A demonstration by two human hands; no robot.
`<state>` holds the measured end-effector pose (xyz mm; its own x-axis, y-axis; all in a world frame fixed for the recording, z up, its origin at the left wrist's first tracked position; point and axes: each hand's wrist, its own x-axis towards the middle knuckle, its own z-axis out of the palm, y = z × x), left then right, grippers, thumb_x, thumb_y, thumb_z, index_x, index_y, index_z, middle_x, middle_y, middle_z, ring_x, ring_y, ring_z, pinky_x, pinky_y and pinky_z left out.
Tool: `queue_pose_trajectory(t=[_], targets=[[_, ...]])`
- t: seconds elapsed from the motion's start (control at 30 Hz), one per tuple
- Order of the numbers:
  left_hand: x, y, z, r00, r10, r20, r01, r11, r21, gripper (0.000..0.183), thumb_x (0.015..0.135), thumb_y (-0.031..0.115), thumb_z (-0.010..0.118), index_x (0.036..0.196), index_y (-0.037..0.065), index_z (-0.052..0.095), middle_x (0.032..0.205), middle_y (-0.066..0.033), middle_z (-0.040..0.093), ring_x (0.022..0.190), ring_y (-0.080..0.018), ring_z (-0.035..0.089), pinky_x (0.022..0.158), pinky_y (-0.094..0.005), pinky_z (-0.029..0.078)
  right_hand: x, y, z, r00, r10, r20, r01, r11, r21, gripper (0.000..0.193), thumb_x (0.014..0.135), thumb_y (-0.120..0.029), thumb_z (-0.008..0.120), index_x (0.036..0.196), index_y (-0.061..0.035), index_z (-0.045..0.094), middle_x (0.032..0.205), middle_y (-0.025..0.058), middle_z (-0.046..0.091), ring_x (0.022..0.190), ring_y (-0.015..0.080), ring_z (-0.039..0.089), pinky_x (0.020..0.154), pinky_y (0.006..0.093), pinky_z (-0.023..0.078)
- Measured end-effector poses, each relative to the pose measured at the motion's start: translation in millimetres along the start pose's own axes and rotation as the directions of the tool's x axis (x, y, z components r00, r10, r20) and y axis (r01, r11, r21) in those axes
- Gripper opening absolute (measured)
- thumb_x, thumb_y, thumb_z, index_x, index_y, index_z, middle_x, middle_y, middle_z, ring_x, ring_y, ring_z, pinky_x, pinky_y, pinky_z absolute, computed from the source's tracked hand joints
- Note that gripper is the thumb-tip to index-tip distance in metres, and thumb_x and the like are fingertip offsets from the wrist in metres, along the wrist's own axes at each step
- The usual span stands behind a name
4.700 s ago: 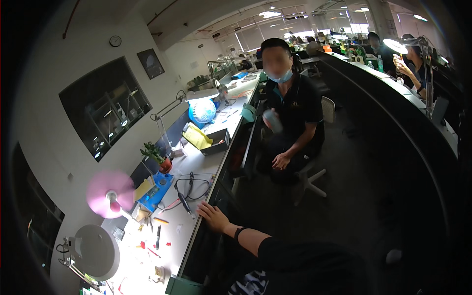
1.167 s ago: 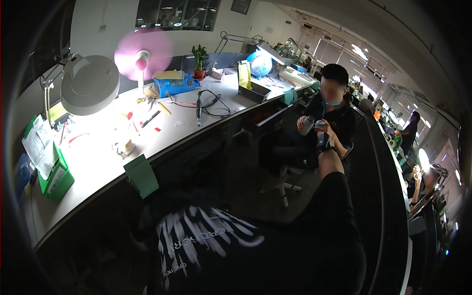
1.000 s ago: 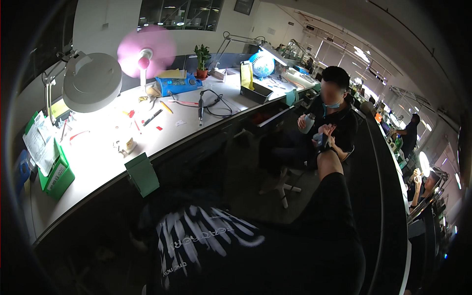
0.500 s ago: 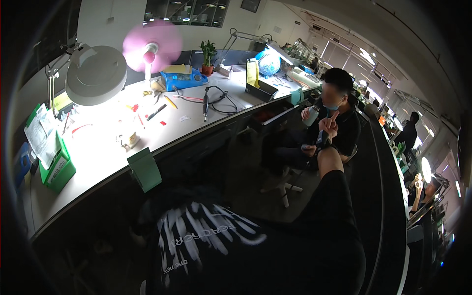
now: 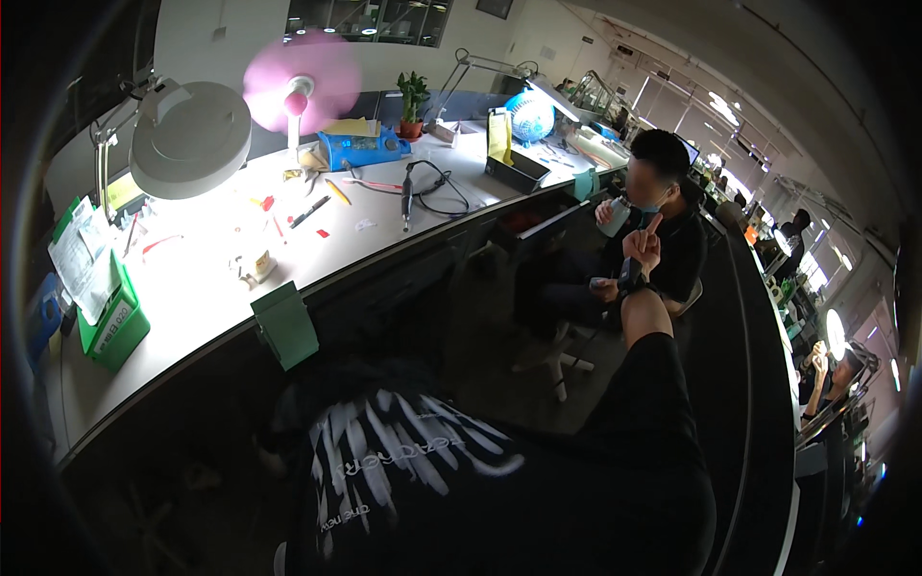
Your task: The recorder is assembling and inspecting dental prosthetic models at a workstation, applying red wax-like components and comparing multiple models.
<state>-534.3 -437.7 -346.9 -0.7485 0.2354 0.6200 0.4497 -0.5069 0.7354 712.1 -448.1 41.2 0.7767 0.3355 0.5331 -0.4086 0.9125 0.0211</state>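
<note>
Compared with a second ago, the right hand (image 5: 642,249) has raised its index finger, apparently gesturing; cannot tell whether its curled fingers grip anything. Just left, above frame centre: the co-worker's (image 5: 682,242) bottle (image 5: 615,218). Left hand unseen.

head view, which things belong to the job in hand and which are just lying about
At the hand: right hand, holding nothing visible; nearby, a bottle held by a co-worker.
Lying about: corded handpiece, orange stick, black pen, green bin.
</note>
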Motion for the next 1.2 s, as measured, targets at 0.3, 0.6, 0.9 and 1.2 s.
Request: queue_pose_trajectory(t=[0.3,0.6,0.9,1.2], targets=[[52.0,14.5,-3.2,0.996,-0.001,0.086,0.014,0.988,-0.154,0.024,0.1,0.008,0.052,0.12,-0.002,0.058,0.121,-0.0131,0.062,0.093,-0.0228,0.064,0.073,-0.0348,0.058,-20.3,26.3,-42.1,0.97,0.139,-0.199,-0.141,0.99,0.004,0.017,0.082,-0.008,0.053,0.088,-0.0009,0.068,0.113,0.0124,0.077,0.037,0.0124,0.029,0.043,0.0261,0.026],[142.3,1.1,169.9,0.913,-0.338,0.228,0.359,0.401,-0.843,0.023,0.1,0.001,0.045,0.117,0.001,0.06,0.114,-0.0045,0.066,0.083,-0.0133,0.065,0.059,-0.0199,0.054,-20.4,92.4,-30.6,0.908,0.418,0.004,-0.391,0.854,-0.343,0.026,0.099,-0.028,0.053,0.083,-0.0083,0.059,0.11,0.019,0.074,0.042,0.0087,0.029,0.042,0.0258,0.028],[121.9,26.7,423.4,0.803,-0.248,0.543,0.596,0.354,-0.721,0.022,0.1,0.002,0.046,0.116,0.001,0.061,0.112,-0.0051,0.067,0.082,-0.0137,0.065,0.059,-0.0207,0.054,-55.3,278.2,36.8,0.825,0.563,-0.05,-0.074,0.02,-0.997,0.038,0.102,-0.037,0.062,0.109,-0.0006,0.071,0.101,0.0096,0.08,0.081,0.017,0.071,0.058,0.0301,0.05],[80.8,55.4,629.2,0.678,-0.125,0.725,0.705,0.388,-0.593,0.021,0.1,0.003,0.047,0.115,0.0,0.062,0.111,-0.0057,0.067,0.082,-0.0141,0.065,0.06,-0.0215,0.054,-156.1,390.6,54.2,0.806,0.475,0.354,0.379,0.046,-0.924,0.033,0.092,-0.022,0.066,0.063,-0.0073,0.059,0.058,0.0144,0.055,0.057,0.0373,0.057,0.055,0.0462,0.043]])
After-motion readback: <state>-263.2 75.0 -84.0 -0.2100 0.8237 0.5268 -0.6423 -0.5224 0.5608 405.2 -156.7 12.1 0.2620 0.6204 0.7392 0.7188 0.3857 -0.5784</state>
